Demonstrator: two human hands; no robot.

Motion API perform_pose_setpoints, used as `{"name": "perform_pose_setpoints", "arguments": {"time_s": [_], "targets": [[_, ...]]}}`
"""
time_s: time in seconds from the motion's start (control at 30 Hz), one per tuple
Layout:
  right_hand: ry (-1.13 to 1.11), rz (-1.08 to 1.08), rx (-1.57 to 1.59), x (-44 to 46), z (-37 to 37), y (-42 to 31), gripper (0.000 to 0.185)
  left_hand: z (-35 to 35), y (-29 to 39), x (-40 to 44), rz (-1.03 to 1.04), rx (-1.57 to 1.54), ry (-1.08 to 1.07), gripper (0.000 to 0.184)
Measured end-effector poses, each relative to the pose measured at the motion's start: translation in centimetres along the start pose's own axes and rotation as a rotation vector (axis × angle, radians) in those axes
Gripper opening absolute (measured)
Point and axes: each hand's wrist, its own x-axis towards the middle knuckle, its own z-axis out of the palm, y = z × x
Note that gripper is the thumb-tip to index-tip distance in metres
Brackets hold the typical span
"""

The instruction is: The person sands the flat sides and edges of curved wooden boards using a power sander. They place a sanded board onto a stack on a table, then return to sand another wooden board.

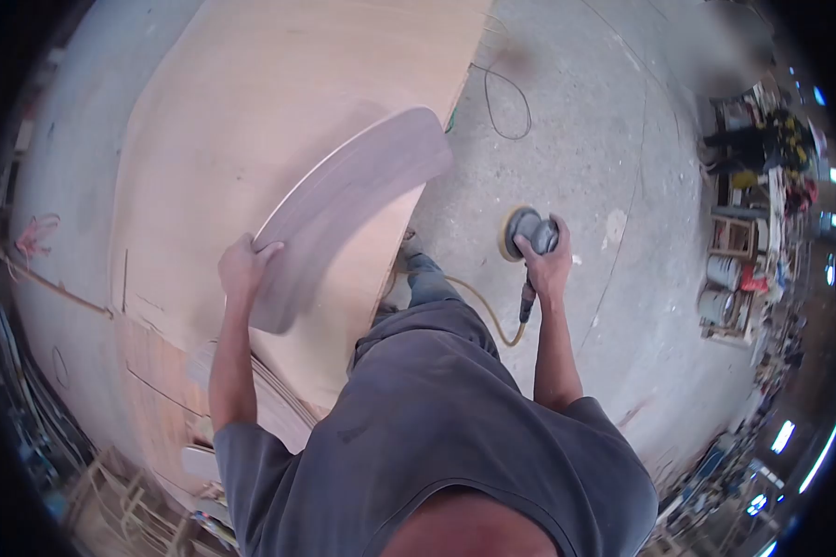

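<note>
A curved wooden panel (pixel 344 204) with rounded ends is tilted over a large plywood sheet (pixel 223 93). My left hand (pixel 244 266) grips its left edge, with the thumb lying on the face. Out to the right, above the concrete floor, my right hand (pixel 548 265) is closed around a round orbital sander (pixel 529 230). The sander's pad faces left, apart from the panel. A yellow hose (pixel 492 320) runs from a dark fitting below the sander back toward my legs.
Thin curved boards (pixel 283 395) lie near my left elbow. A dark cable loop (pixel 508 107) rests on the concrete floor (pixel 613 186). Along the right side are shelves with buckets (pixel 718 306) and a person in dark clothes (pixel 762 147). Wooden frames (pixel 121 501) stand lower left.
</note>
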Motion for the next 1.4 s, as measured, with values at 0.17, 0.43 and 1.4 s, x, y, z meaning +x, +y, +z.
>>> {"name": "perform_pose_setpoints", "arguments": {"time_s": [0.17, 0.43, 1.4], "targets": [[-0.195, -0.364, 0.101, -2.7, 1.1, -9.3, 0.077, 2.5, -2.0, -3.3, 0.240, 0.194, 0.254, 0.029], [-0.542, -0.633, -0.137, -3.2, 9.2, -19.0, 0.059, 1.8, 8.9, 2.0, 0.402, -0.039, 0.064, 0.038], [-0.251, 0.171, 0.537, 11.3, 6.5, 3.5, 0.070, -0.8, 24.1, 11.4, 0.569, 0.118, -0.210, 0.028]]}}
